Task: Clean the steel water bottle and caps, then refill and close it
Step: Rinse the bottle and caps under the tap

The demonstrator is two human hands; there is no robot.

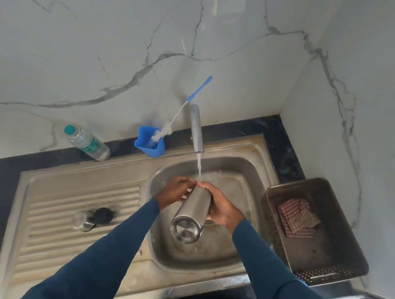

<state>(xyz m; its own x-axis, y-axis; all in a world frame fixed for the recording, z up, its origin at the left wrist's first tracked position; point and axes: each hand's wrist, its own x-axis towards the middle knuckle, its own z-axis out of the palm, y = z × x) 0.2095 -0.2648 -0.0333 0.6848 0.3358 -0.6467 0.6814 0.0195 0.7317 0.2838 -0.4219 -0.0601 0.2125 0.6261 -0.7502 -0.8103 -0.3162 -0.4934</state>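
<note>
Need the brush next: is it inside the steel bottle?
No, the bottle brush stands in the blue cup beside the tap.

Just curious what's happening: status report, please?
Status: left grip, right grip around steel bottle under running tap. Its caps lie on drainboard. Nothing blocking.

Your steel bottle is tilted over the sink basin, neck up in the water stream, base toward you. The steel cap and black cap lie side by side on the drainboard.
</note>
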